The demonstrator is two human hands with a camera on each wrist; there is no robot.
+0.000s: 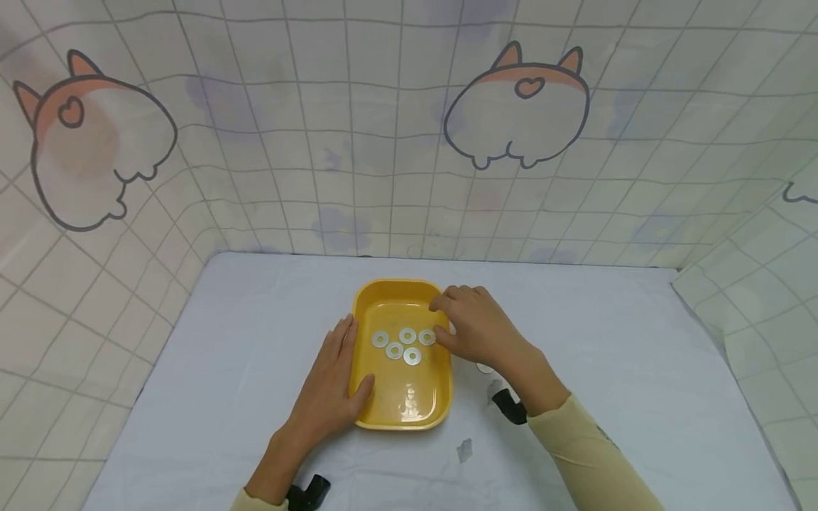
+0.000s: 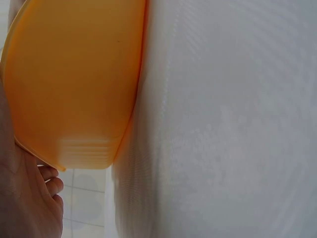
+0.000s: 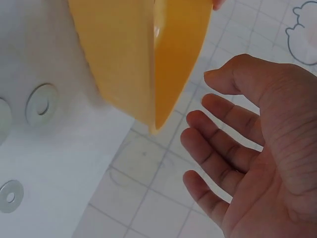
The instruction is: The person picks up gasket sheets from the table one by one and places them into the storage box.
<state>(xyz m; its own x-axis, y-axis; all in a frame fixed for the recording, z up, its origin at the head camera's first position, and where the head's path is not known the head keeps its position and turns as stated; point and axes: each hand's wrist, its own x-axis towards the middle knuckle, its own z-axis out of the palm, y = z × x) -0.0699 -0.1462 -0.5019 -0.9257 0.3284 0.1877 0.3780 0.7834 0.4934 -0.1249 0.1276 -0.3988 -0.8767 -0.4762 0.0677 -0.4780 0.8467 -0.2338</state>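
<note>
A yellow plastic tray [image 1: 402, 397] lies on the white-covered table with several flat metal washers [image 1: 412, 355] near its middle. My left hand [image 1: 329, 387] rests along the tray's left side, fingers straight and thumb over the rim; the left wrist view shows the tray's outer wall [image 2: 74, 89] close by. Above the tray's right rim hovers my right hand [image 1: 479, 326], with its fingers loosely bent. In the right wrist view nothing shows between thumb and fingers [image 3: 213, 148]. Beside the tray on the right lie more washers [image 3: 42, 105], partly hidden by the right arm in the head view.
Two grey patches mark the cloth, one grey patch [image 1: 464, 451] in front of the tray to the right. Black curved pieces [image 1: 510, 408] sit by both wrists. A gridded curtain [image 1: 383, 142] with cartoon animals hangs behind and at the sides of the table [image 1: 607, 341].
</note>
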